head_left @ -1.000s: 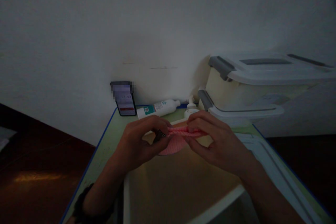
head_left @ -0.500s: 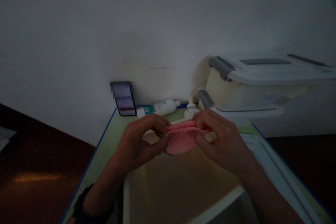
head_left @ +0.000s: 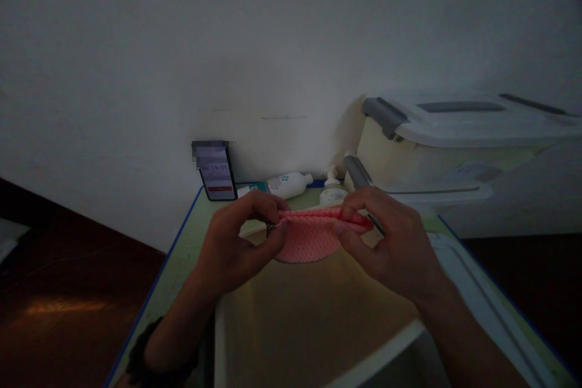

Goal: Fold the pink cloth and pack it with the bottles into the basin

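Both hands hold a pink knitted or crocheted piece (head_left: 309,244) above the table, its top edge folded and its rounded lower edge hanging down with a thin dark rim. My left hand (head_left: 243,236) pinches the left end between thumb and fingers, where a small shiny metallic bit shows by the fingertips. At the right end, my right hand (head_left: 382,239) grips the folded edge with its thumb in front. A thin dark strip sticks out by the right fingers; what it is I cannot make out.
Below the hands stands a pale open-topped box or frame (head_left: 220,339) with a brown surface. Behind are a phone (head_left: 218,176) leaning on the wall, a white bottle (head_left: 286,185) lying down and a pump bottle (head_left: 333,191). Lidded storage bins (head_left: 409,163) stand at the right.
My left hand has shifted slightly left and up, and the hands are a little farther apart. More of the pink piece shows between them, its top edge stretched straighter.
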Available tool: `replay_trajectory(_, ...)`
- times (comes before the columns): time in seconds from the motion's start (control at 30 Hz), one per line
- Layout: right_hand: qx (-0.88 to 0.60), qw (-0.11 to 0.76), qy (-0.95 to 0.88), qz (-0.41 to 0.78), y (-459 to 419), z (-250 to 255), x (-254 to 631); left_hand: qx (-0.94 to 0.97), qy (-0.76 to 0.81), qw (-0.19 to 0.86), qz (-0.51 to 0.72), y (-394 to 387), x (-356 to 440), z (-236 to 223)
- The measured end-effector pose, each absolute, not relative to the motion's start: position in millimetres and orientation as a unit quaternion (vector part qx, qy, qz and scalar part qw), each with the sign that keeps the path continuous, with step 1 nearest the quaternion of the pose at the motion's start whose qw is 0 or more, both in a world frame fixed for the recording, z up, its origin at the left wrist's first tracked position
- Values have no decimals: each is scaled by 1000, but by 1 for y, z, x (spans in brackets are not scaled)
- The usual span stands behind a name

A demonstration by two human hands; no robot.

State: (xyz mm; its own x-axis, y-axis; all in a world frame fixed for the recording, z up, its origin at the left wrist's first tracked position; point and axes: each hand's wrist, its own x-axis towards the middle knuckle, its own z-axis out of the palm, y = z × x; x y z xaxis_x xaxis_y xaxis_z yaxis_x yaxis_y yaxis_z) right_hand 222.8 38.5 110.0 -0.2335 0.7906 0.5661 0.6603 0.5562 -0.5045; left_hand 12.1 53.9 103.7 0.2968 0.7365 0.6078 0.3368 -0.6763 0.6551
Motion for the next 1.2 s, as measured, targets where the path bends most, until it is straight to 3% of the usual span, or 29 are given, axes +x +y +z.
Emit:
replay_trajectory(0.67,-468,446,-762,18,43,106,226,693,398,286,529,56,11,95)
replay_trajectory(1.0,-454,484,-748,32,41,108,225,697,420,249,525,57,11,98)
replay_trajectory(1.2,-451,529,-713,92,41,102,226,672,414,301,535,58,10,99)
